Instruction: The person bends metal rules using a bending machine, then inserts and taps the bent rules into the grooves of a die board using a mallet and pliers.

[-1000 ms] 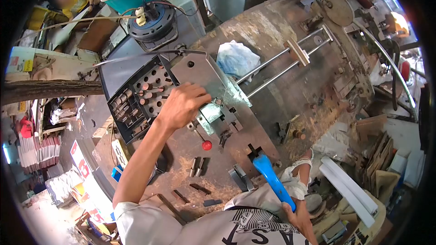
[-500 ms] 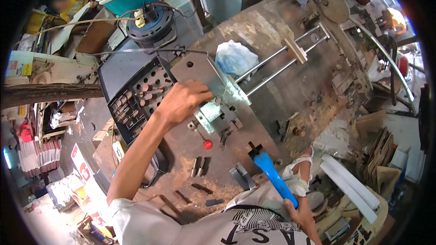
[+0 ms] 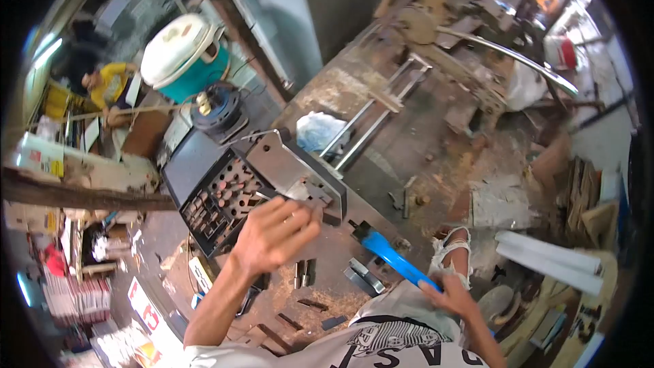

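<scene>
My left hand (image 3: 276, 235) is over the near side of the metal fixture (image 3: 313, 192), its fingers curled together. Whatever lies inside them is hidden, and the red-knobbed lever does not show. My right hand (image 3: 451, 294) grips the lower end of a blue handle (image 3: 395, 259), whose dark metal end rests near the plate's front edge. Two parallel rods (image 3: 371, 131) extend from the fixture to the back right, with a crosspiece on them. A black tray (image 3: 216, 249) of metal pins and punches lies left of the fixture.
A crumpled bluish-white cloth (image 3: 319, 131) lies behind the fixture. Small metal bars (image 3: 301, 274) and a metal block (image 3: 364, 278) are near my body. A teal cooler (image 3: 191, 75) stands at the back left, with a person in yellow (image 3: 109, 85) beyond it.
The view has tilted and shifted, putting the fixture lower. My left hand has moved off the fixture's top toward its near side. My right hand still holds the blue handle; the red knob has gone from sight.
</scene>
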The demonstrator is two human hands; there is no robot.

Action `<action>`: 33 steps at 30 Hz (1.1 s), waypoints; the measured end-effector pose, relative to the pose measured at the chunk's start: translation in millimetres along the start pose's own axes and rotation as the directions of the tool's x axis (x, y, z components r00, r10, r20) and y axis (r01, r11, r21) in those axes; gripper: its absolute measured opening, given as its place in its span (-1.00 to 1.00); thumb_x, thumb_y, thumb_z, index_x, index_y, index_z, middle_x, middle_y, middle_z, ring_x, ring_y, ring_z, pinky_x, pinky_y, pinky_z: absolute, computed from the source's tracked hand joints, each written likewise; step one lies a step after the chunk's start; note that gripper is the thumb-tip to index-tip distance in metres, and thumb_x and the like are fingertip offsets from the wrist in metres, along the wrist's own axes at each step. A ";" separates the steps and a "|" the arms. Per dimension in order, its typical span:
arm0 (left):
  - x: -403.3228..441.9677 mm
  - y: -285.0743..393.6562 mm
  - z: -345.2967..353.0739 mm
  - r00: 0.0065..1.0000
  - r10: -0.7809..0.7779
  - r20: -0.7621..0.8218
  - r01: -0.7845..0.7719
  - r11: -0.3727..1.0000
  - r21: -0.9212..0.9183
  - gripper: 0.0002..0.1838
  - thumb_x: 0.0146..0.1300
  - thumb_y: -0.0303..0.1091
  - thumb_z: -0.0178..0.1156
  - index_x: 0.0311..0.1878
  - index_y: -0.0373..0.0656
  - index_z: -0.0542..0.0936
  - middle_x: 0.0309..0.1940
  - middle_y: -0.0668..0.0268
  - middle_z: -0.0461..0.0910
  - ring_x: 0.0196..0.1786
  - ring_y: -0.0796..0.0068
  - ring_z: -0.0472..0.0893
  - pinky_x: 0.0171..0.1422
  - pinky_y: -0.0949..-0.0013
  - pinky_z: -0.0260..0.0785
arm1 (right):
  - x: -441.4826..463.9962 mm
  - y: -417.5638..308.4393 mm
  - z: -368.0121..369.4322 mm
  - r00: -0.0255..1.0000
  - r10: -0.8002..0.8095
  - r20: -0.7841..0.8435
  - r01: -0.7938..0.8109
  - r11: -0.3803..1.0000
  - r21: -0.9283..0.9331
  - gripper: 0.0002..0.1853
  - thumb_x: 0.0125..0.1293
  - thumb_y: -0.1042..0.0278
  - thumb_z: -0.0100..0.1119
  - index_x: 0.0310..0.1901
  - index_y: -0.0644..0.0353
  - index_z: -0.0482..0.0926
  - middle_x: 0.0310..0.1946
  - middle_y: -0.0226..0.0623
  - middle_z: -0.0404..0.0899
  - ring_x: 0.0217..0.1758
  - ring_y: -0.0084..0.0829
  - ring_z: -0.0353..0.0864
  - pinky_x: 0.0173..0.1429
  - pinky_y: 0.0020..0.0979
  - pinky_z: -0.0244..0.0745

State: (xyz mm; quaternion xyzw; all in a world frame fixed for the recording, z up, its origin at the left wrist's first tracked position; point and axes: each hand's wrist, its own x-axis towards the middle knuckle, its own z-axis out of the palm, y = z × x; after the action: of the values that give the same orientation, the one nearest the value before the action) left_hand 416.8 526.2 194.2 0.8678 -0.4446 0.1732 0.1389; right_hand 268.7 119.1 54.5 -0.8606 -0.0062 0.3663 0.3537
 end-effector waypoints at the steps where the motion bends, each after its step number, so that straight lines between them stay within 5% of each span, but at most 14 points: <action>1: 12.0 18.0 -5.1 0.999 0.047 -0.005 -0.047 0.999 -0.003 -0.75 -0.09 -0.49 0.32 -0.26 -0.32 0.66 -0.34 0.20 0.60 -0.26 0.30 0.64 -0.30 0.33 0.44 | 5.6 -22.0 -6.7 0.926 -0.213 -0.311 0.240 0.969 0.052 -0.40 0.40 -0.18 0.17 -0.17 0.41 0.66 -0.43 -0.17 0.62 -0.37 -0.33 0.59 -0.23 -0.27 0.44; 3: 36.8 55.6 -12.1 0.963 0.243 -0.117 -0.220 0.959 0.180 -0.87 0.04 -0.48 0.31 -0.31 -0.20 0.61 -0.40 0.36 0.54 -0.25 0.48 0.61 -0.24 0.42 0.39 | 6.0 -78.8 -72.1 0.888 -0.242 -0.391 0.394 0.838 0.377 -0.39 0.47 -0.12 0.09 0.15 0.38 0.59 0.00 -0.21 0.68 0.04 -0.38 0.61 0.12 -0.39 0.44; 4: 49.4 73.5 -17.4 0.950 0.284 -0.131 -0.259 0.949 0.183 -0.87 0.04 -0.48 0.31 -0.31 -0.20 0.61 -0.40 0.36 0.54 -0.25 0.48 0.61 -0.24 0.42 0.39 | -0.7 -111.9 -97.6 0.834 -0.354 -0.424 0.551 0.578 0.601 -0.37 0.46 -0.10 0.10 0.23 0.38 0.56 0.11 -0.16 0.68 0.14 -0.39 0.59 0.26 -0.37 0.40; 5: 62.2 90.9 -24.0 0.921 0.373 -0.110 -0.350 0.919 0.184 -0.92 0.08 -0.52 0.34 -0.33 -0.19 0.65 -0.41 0.36 0.59 -0.28 0.49 0.63 -0.28 0.47 0.40 | -11.4 -134.6 -120.2 0.686 -0.594 -0.420 0.710 0.423 0.563 -0.34 0.48 -0.12 0.05 0.27 0.39 0.54 0.19 -0.15 0.64 0.21 -0.38 0.56 0.34 -0.34 0.34; 7: 84.5 121.3 -24.7 0.846 0.520 -0.118 -0.490 0.845 0.214 -0.91 0.13 -0.57 0.35 -0.37 -0.13 0.68 -0.42 0.39 0.63 -0.32 0.51 0.66 -0.32 0.55 0.41 | -38.3 -148.4 -142.5 0.629 -0.751 -0.202 0.660 0.378 0.649 -0.37 0.49 -0.08 0.09 0.25 0.41 0.56 0.16 -0.18 0.65 0.21 -0.45 0.55 0.31 -0.38 0.37; 9: 103.6 149.1 -25.4 0.785 0.610 -0.105 -0.588 0.788 0.182 -0.87 0.05 -0.57 0.37 -0.43 -0.09 0.63 -0.44 0.42 0.61 -0.29 0.50 0.67 -0.25 0.54 0.47 | -91.3 -151.1 -152.1 0.790 -0.612 -0.043 0.421 0.490 0.763 -0.54 0.36 0.21 0.37 0.09 0.47 0.64 0.00 -0.20 0.71 0.08 -0.50 0.62 0.21 -0.42 0.47; 13: 143.0 197.7 -17.1 0.638 0.764 -0.101 -0.753 0.646 0.129 -0.92 0.10 -0.43 0.27 -0.31 -0.13 0.62 -0.24 0.38 0.67 -0.15 0.41 0.68 -0.03 0.44 0.56 | -167.4 -114.1 -142.3 0.815 -0.507 -0.280 0.547 0.514 0.661 -0.67 0.16 0.43 0.56 -0.12 0.45 0.68 -0.18 -0.27 0.74 -0.11 -0.55 0.65 0.03 -0.46 0.51; 17: 193.8 260.6 25.6 0.433 0.878 -0.205 -0.901 0.431 -0.058 -0.73 0.02 -0.29 0.34 -0.20 -0.13 0.60 -0.11 0.30 0.66 -0.05 0.35 0.64 0.06 0.30 0.50 | -244.4 -53.3 -107.4 0.529 -0.553 -0.644 0.802 0.573 0.166 -0.66 0.12 0.29 0.56 -0.34 0.32 0.57 -0.48 -0.32 0.56 -0.36 -0.47 0.55 -0.23 -0.33 0.41; 21: 246.2 401.1 40.2 0.264 0.944 -0.198 -0.953 0.225 -0.201 -0.49 -0.06 -0.14 0.41 -0.03 -0.13 0.55 0.00 0.24 0.61 0.07 0.30 0.58 0.20 0.18 0.39 | -350.0 15.2 -33.6 0.426 -0.085 -0.901 0.600 0.772 0.211 -0.82 0.08 0.47 0.46 -0.41 0.22 0.58 -0.49 -0.35 0.55 -0.30 -0.37 0.52 0.05 -0.29 0.33; 23: 250.5 480.6 37.0 0.218 0.961 -0.168 -0.947 0.168 -0.272 -0.37 -0.10 -0.06 0.44 0.05 -0.13 0.53 0.05 0.20 0.59 0.13 0.27 0.55 0.27 0.12 0.34 | -389.7 60.8 18.9 0.232 -0.040 -0.972 0.091 0.996 -0.020 -0.90 0.10 0.57 0.29 -0.42 0.12 0.59 -0.50 -0.40 0.55 -0.25 -0.44 0.53 0.19 -0.32 0.19; 28: 235.8 655.5 30.8 0.218 0.975 -0.039 -0.874 0.177 -0.453 -0.07 -0.21 0.14 0.53 0.26 -0.13 0.47 0.19 0.13 0.53 0.29 0.21 0.47 0.44 -0.04 0.20 | -465.4 177.9 160.2 -0.066 0.151 -0.986 -0.477 0.864 0.164 -0.92 0.03 0.48 0.24 -0.41 0.05 0.61 -0.48 -0.42 0.58 -0.17 -0.41 0.59 0.25 -0.23 0.21; 30: 219.3 717.0 59.4 0.231 0.973 -0.004 -0.858 0.202 -0.472 0.05 -0.25 0.21 0.56 0.34 -0.13 0.45 0.24 0.09 0.51 0.35 0.18 0.44 0.51 -0.10 0.15 | -500.2 222.3 221.1 -0.001 0.344 -0.939 -0.562 0.776 0.286 -0.86 0.05 0.52 0.24 -0.33 0.05 0.61 -0.34 -0.50 0.67 -0.18 -0.50 0.56 0.28 -0.27 0.12; 31: 207.1 738.7 100.9 0.235 0.964 -0.123 -0.886 0.160 -0.436 0.14 -0.49 0.28 0.64 0.24 -0.17 0.54 0.10 0.15 0.56 0.21 0.15 0.52 0.39 -0.05 0.25 | -514.1 246.8 256.1 -0.023 0.348 -0.937 -0.554 0.776 0.302 -0.86 0.05 0.52 0.24 -0.33 0.05 0.61 -0.34 -0.50 0.67 -0.18 -0.50 0.56 0.28 -0.27 0.12; 33: 173.0 763.2 171.7 0.340 0.798 -0.497 -0.788 -0.047 -0.614 -0.47 -0.25 0.03 0.69 -0.37 -0.17 0.69 -0.44 0.33 0.60 -0.34 0.26 0.57 -0.14 0.16 0.39 | -514.2 289.2 316.8 -0.150 0.371 -0.917 -0.643 0.668 0.375 -0.83 0.02 0.46 0.26 -0.29 0.04 0.63 -0.30 -0.51 0.67 -0.14 -0.53 0.57 0.29 -0.27 0.13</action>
State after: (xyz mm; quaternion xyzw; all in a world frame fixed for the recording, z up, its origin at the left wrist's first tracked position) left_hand -84.2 -98.9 179.3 0.2837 -0.8824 -0.0010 0.3755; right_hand -380.4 -45.0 46.6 -0.8307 0.5256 -0.1835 -0.0029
